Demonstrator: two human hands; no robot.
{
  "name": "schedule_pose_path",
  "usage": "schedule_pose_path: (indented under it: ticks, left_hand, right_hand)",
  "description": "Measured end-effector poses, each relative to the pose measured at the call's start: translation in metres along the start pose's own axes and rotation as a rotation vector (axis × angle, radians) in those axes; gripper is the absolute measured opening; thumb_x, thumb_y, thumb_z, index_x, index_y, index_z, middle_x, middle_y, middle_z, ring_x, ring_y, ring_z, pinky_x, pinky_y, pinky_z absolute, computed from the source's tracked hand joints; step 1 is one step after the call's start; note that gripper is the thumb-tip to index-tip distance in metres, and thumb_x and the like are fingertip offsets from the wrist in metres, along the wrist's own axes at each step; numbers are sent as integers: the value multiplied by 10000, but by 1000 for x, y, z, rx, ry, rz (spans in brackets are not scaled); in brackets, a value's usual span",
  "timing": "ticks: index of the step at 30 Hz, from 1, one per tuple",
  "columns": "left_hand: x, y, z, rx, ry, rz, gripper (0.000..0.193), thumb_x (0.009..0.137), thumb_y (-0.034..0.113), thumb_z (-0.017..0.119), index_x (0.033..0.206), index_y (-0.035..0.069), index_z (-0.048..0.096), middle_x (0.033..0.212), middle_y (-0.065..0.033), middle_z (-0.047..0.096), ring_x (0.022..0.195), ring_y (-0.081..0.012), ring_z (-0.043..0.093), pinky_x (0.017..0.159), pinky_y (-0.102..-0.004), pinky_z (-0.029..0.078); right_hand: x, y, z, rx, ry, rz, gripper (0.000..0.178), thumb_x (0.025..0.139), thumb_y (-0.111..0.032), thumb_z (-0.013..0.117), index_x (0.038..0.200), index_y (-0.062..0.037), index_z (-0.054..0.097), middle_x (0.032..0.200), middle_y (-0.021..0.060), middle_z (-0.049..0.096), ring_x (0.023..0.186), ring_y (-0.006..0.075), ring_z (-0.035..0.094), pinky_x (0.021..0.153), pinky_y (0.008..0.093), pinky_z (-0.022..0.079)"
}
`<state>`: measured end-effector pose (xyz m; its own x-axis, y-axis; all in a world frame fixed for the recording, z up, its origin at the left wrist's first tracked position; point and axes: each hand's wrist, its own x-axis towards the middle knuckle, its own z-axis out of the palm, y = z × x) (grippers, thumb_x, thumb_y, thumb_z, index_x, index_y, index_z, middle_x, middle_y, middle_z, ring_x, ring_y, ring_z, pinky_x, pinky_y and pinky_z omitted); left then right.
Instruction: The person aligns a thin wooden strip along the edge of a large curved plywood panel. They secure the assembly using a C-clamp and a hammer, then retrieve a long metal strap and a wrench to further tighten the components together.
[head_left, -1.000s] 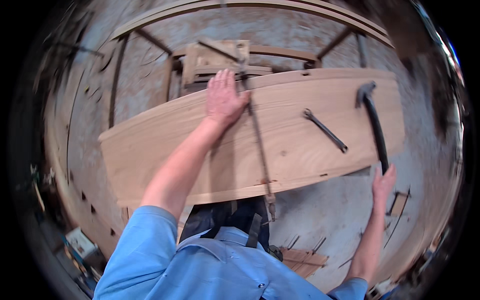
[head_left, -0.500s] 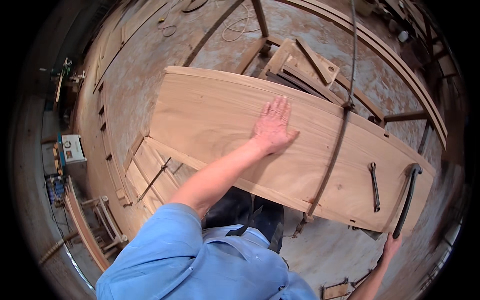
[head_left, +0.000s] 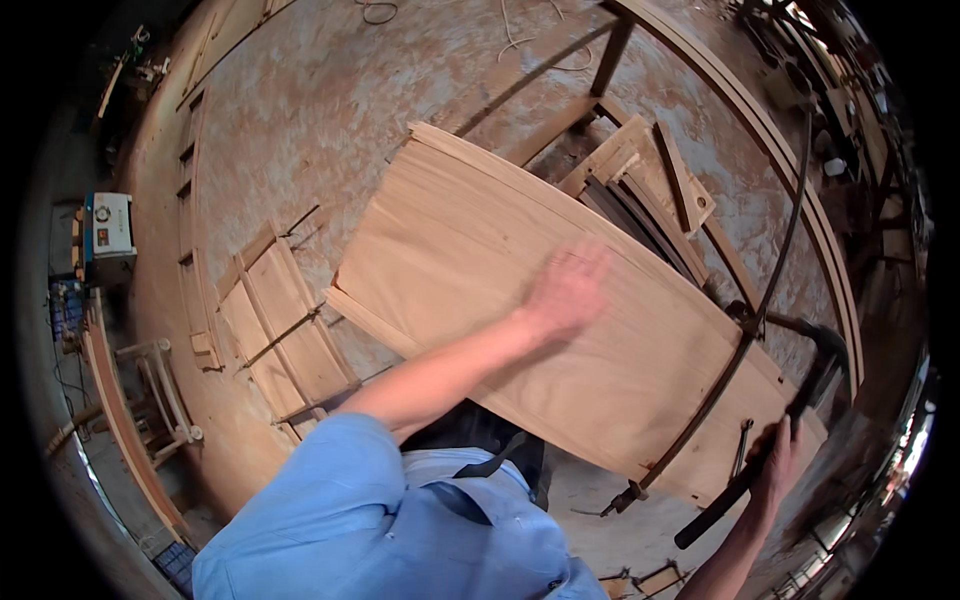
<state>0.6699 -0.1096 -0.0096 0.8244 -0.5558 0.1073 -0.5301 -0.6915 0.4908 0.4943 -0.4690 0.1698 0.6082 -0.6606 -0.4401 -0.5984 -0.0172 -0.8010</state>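
A wide pale wooden panel (head_left: pixel 450 240) with raised edges lies in front of me at a slant. My left hand (head_left: pixel 572 290), smeared by motion, is over its middle with fingers stretched out and nothing in them. At the right end, my right hand (head_left: pixel 778 465) is closed round the dark handle of a hammer (head_left: pixel 824 362), whose head points away from me above the panel. A long dark bar clamp (head_left: pixel 715 400) crosses the panel from far to near edge. A small wrench (head_left: pixel 741 446) lies beyond the clamp, partly hidden by the right hand.
Dark wood strips (head_left: pixel 645 225) and a pale board (head_left: pixel 620 160) lie beyond the panel, near a wooden frame (head_left: pixel 810 220). On the floor to the left are a clamped panel assembly (head_left: pixel 285 325) and a ladder-like frame (head_left: pixel 187 240). A white machine (head_left: pixel 110 222) stands farther left.
My right hand has gripped the hammer and raised it off the panel. My left hand has slid slightly right across the wood. The view has shifted, so the panel appears more steeply slanted.
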Motion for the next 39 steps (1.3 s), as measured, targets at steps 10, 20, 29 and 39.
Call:
schedule_pose_path:
  ticks: [10, 20, 29, 39]
  left_hand:
    - [-95, -193, -132, 234, 237, -704, 595, 896, 301, 592, 1353, -49, 441, 1356, -276, 473, 1293, -416, 413, 1075, -474, 331]
    - [-113, -230, -170, -486, 48, -1087, 355, 840, 330, 645, 1080, 69, 659, 935, -206, 686, 918, -375, 653, 795, -448, 500]
    - [-113, -202, -153, 38, 297, -859, 427, 848, 208, 627, 1203, -24, 571, 1173, -207, 594, 1138, -357, 544, 911, -431, 463]
    - [-175, -93, -142, -407, 390, -479, 310, 773, 68, 682, 1066, -15, 625, 1086, -140, 609, 1070, -312, 573, 906, -388, 485]
  right_hand:
    - [70, -137, 253, -557, -672, -56, 274, 1006, -285, 492, 1010, -24, 576, 610, 12, 522, 466, 100, 500, 430, 258, 403]
    - [95, -195, 361, -1038, -787, 37, 312, 1013, -304, 488, 1100, -26, 600, 625, 26, 560, 456, 103, 521, 419, 260, 420]
    - [76, -205, 387, -1117, -819, 1, 343, 991, -318, 511, 1075, 6, 589, 622, 32, 550, 460, 117, 525, 415, 270, 421]
    - [-17, -154, 366, -669, -811, -128, 205, 927, -142, 599, 1076, -18, 530, 662, -2, 538, 502, 81, 508, 456, 226, 439]
